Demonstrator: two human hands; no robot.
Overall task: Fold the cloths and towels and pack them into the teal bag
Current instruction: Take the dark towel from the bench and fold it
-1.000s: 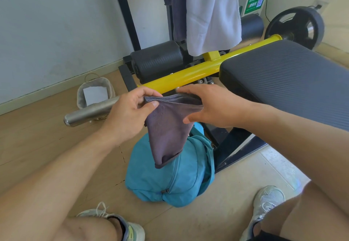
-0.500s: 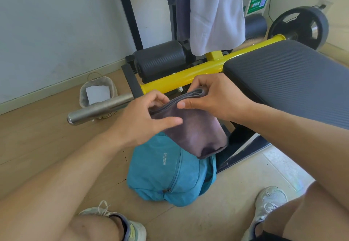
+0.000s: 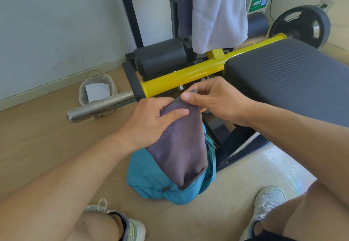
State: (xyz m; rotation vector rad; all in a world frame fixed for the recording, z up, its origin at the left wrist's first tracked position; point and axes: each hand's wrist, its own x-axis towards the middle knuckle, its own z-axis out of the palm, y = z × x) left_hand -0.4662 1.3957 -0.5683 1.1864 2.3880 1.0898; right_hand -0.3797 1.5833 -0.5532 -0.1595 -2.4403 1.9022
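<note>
A folded dark purple-grey cloth (image 3: pixel 181 146) hangs in the air above the teal bag (image 3: pixel 151 176), which lies on the floor between my feet. My left hand (image 3: pixel 151 120) grips the cloth's upper left side, thumb across its front. My right hand (image 3: pixel 213 101) pinches the top corner of the cloth between thumb and fingers. The cloth's lower end covers the bag's upper part. A white towel (image 3: pixel 219 12) and a dark cloth (image 3: pixel 179 6) hang from the black rack behind.
A weight bench with a black pad (image 3: pixel 294 78) and yellow bar (image 3: pixel 198 72) stands right behind my hands, its steel end (image 3: pixel 100 106) pointing left. A small basket (image 3: pixel 97 91) sits by the wall. My shoes (image 3: pixel 268 201) flank the bag.
The cloth has swung back from the right to hang straight down over the bag. My hands have come closer together at its top edge.
</note>
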